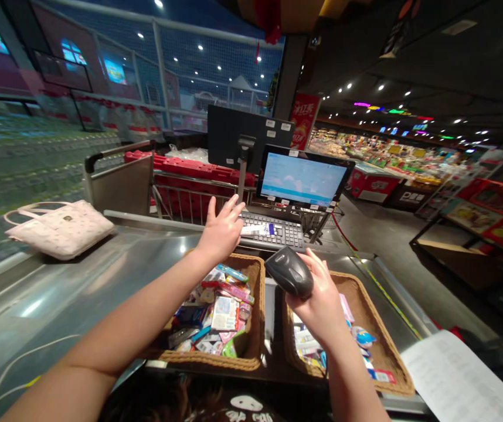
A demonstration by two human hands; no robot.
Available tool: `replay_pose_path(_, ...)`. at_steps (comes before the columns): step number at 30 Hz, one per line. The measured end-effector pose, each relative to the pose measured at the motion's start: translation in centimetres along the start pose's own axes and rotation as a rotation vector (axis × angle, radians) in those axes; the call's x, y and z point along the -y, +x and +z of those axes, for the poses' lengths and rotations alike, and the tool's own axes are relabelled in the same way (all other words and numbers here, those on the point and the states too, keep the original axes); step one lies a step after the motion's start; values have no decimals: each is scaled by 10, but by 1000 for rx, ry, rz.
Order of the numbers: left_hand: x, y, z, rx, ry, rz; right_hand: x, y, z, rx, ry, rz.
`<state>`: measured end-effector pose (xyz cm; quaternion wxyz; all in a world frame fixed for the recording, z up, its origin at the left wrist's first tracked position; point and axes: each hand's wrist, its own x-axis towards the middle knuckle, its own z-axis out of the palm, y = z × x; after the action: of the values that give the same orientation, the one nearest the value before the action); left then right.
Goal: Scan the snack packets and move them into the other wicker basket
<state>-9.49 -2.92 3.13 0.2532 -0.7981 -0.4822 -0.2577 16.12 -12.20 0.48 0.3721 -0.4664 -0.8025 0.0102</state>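
My right hand (319, 293) is wrapped around a black handheld barcode scanner (290, 272), held above the gap between two wicker baskets. My left hand (223, 228) reaches forward with its fingers spread, at the left end of a black keyboard (289, 231). A slim white and blue package (258, 230) shows over the keyboard, close beside my left fingers. Beneath my left forearm is the left wicker basket (261, 316), filled with small colourful packets and boxes. The right wicker basket (357, 284) sits partly behind my right hand and holds fewer small packaged items.
A lit monitor (305, 179) stands behind the keyboard, with a second screen (249, 138) turned away beside it. A pink handbag (64, 228) rests on the metal counter (155, 240) at left. White paper sheets (462, 375) lie at right. A shopping cart (181, 199) stands beyond the counter.
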Motion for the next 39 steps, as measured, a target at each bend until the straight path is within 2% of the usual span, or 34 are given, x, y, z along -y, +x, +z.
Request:
replay_pose_path(10, 5, -5, 2, -10, -11, 10, 7, -3, 1, 10, -4, -1)
replay_pose_path(19, 5, -14, 3, 37, -46, -1, 5, -11, 3, 58, -11, 28)
replay_pose_path(32, 7, -58, 25, 239, -5, 36, 3, -20, 19, 134, 33, 50)
replay_pose_path(39, 12, -90, 47, 369, -25, 72, 4, -24, 24, 187, 45, 101)
